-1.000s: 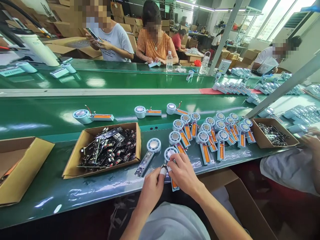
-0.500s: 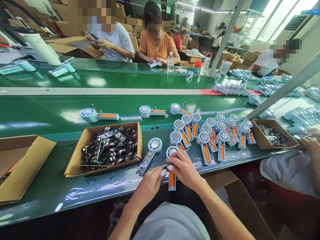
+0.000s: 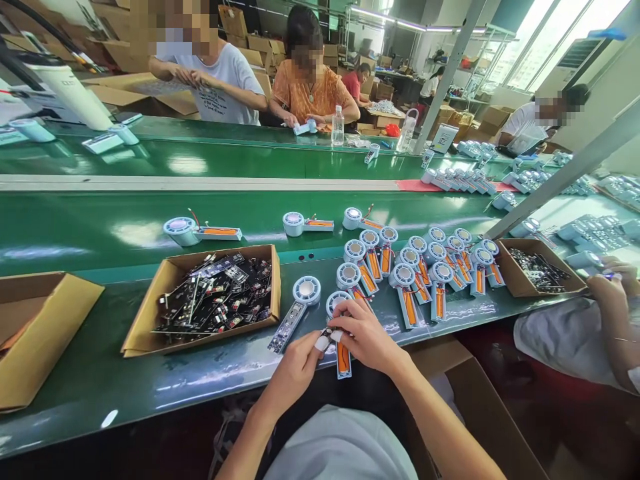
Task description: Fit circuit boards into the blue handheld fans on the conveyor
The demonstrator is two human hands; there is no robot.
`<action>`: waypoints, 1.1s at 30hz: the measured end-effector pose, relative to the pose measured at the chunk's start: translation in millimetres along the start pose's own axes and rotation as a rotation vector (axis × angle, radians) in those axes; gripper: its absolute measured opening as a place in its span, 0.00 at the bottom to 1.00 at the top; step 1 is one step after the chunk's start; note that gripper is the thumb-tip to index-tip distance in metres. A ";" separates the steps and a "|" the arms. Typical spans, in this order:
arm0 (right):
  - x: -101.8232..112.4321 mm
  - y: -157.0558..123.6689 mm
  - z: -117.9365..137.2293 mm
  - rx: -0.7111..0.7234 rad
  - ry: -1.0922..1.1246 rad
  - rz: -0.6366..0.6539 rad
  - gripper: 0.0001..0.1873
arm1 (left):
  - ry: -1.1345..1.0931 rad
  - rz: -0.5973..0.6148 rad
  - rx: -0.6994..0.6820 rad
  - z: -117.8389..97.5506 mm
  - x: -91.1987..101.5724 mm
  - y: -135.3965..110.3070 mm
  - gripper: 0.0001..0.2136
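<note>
My left hand is closed, its finger and thumb pinching a small dark circuit board that my fingers mostly hide. From the other side my right hand pinches the same board. White covers wrap some of my fingertips. Under my hands lies a light-blue handheld fan, its open handle showing an orange battery and jutting past the table edge. Left of it rests another fan with a circuit board along its handle.
Loose circuit boards fill a cardboard box at left; a second box stands at right. Several fans with orange batteries lie between. More fans sit on the green belt. A co-worker's hand works at right.
My hands keep their pinch on the board, with slight finger movement. Across the belt, one person's phone is no longer visible and another has turned the fan they hold. The view has shifted slightly.
</note>
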State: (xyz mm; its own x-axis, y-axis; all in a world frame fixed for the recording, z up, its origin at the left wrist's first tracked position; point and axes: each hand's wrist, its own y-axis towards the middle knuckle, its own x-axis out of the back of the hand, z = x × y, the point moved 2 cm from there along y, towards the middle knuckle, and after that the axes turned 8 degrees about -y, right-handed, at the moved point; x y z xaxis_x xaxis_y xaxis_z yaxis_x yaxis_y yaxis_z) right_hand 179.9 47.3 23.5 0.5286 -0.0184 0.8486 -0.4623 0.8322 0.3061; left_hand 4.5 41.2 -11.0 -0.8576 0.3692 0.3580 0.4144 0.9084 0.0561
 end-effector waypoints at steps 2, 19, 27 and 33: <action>6.2 1.5 -0.5 0.013 0.026 0.045 0.12 | -0.003 -0.003 0.006 0.3 0.5 -0.3 0.16; 20.4 -25.0 -1.9 -0.173 0.198 -0.063 0.23 | 0.059 -0.044 0.141 5.3 6.4 -7.5 0.17; 7.7 -32.3 -0.9 -0.344 0.127 0.073 0.19 | 0.109 -0.084 0.105 2.9 -0.6 -18.6 0.26; 8.1 -30.7 -0.5 -0.407 0.425 0.055 0.14 | 0.284 -0.033 -0.026 -1.2 -7.2 -20.3 0.28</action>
State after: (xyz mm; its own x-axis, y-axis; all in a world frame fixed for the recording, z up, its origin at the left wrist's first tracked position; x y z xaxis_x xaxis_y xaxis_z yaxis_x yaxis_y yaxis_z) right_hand 198.7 21.8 20.8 0.7896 0.1843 0.5853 -0.2311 0.9729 0.0054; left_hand 2.6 19.9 -13.6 -0.7526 0.2659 0.6024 0.3981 0.9124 0.0948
